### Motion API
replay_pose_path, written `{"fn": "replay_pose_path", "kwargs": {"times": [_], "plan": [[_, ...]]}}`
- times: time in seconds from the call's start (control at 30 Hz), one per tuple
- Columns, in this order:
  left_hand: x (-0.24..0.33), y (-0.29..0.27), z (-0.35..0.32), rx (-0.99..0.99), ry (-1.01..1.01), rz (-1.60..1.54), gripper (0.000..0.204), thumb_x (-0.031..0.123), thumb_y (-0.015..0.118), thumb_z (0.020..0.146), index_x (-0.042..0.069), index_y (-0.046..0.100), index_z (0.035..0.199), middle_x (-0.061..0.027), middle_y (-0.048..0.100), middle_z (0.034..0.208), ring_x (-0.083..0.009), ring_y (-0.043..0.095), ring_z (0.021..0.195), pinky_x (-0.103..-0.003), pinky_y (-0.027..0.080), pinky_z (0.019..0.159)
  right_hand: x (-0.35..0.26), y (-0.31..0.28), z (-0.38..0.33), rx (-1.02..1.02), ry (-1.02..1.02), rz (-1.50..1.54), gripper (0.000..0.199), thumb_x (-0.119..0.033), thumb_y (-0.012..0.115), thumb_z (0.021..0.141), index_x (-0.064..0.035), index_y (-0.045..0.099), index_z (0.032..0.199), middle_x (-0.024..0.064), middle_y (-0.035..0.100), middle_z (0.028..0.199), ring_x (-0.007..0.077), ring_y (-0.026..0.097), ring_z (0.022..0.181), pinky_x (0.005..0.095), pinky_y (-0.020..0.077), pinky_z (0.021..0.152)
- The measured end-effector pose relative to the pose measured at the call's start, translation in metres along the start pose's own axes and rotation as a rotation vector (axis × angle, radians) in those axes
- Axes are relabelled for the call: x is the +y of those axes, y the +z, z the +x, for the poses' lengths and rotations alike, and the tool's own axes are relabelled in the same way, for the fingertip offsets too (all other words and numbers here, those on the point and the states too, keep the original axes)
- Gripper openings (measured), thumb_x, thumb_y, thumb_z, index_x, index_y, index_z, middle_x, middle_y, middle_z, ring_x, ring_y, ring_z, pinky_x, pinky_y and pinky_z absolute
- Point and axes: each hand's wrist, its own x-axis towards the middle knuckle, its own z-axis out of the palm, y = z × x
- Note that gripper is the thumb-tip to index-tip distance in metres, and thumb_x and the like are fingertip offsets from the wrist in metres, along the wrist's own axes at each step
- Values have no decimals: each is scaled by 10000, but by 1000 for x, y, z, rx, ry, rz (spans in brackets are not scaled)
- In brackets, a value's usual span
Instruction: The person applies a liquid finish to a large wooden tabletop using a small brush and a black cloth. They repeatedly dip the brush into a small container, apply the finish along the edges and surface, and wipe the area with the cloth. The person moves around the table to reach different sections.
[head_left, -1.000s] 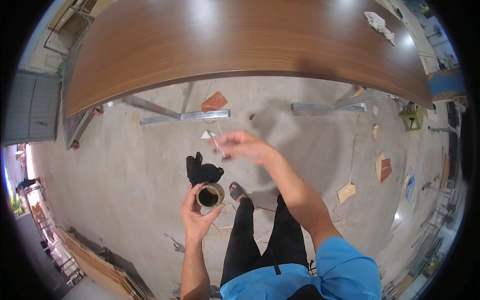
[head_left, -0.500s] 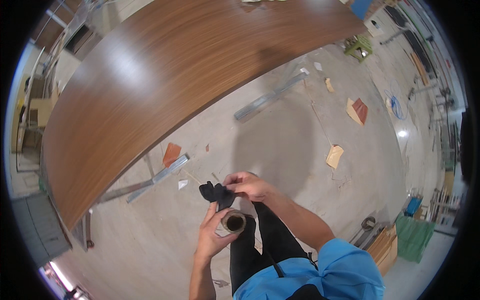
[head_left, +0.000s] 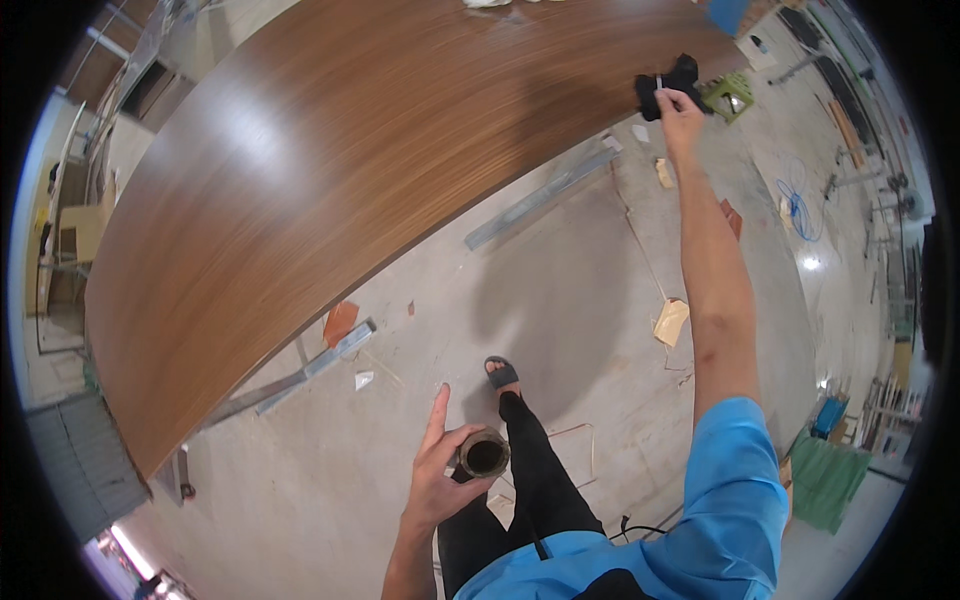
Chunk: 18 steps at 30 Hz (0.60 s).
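Near my body, my left hand [head_left: 440, 475] grips a round cup-like container [head_left: 486, 455] with a pale, rough rim and a dark inside. Its index finger points away from the container. My right arm is stretched far out to the right. At its end my right hand [head_left: 680, 112] pinches a crumpled black cloth [head_left: 655, 102] at the far right end of a brown wood-grain tabletop [head_left: 420, 130]. Whether the cloth rests on the tabletop or hangs above it, I cannot tell. A small pale strip shows on it by my fingertips.
A green stool [head_left: 730, 100] stands beyond the tabletop's right end. Metal bars [head_left: 540, 205] stick out from under its edge. Scraps, including a reddish piece [head_left: 340, 323] and a tan piece [head_left: 670, 320], litter the floor. A blue cable [head_left: 795, 205] lies coiled on the right.
My right hand has carried the black cloth from beside my left hand to the tabletop's far right end. My left hand keeps the container, now slightly further right. A sandalled foot has come into view.
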Motion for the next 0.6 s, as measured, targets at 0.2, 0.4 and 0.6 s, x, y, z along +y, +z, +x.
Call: {"fn": "replay_pose_path", "kwargs": {"times": [0.2, 0.4, 0.6], "plan": [[-38, -37, -55, 131, 17, -62, 612, -6, 922, 651, 21, 718, 1228, -328, 317, 1669, -337, 639, 1330, -362, 546, 1023, -94, 48, -106, -129, 132, 53, 184, -171, 767, 988, -11, 770, 1080, 17, 751, 948, 92, 640, 831, 259, 522, 765], [-86, -97, -146, 207, -21, -62, 630, -14, 905, 616, 23, 718, 1216, -291, 371, 1656, -337, 618, 1355, -376, 539, 1041, -237, 177, -333, -190, 36, 307, 73, -103, 742, 1005, -34, 736, 1027, 32, 711, 969, 113, 646, 889, 266, 534, 841], [-129, -161, -289, 264, -164, -9, 654, 6, 922, 601, 21, 706, 1218, -278, 385, 1641, -309, 608, 1332, -406, 537, 1047, -580, 360, -686, -1182, 290, 805, 78, -96, 808, 757, -48, 762, 796, 123, 727, 811, 262, 711, 808, 398, 549, 753]]}}
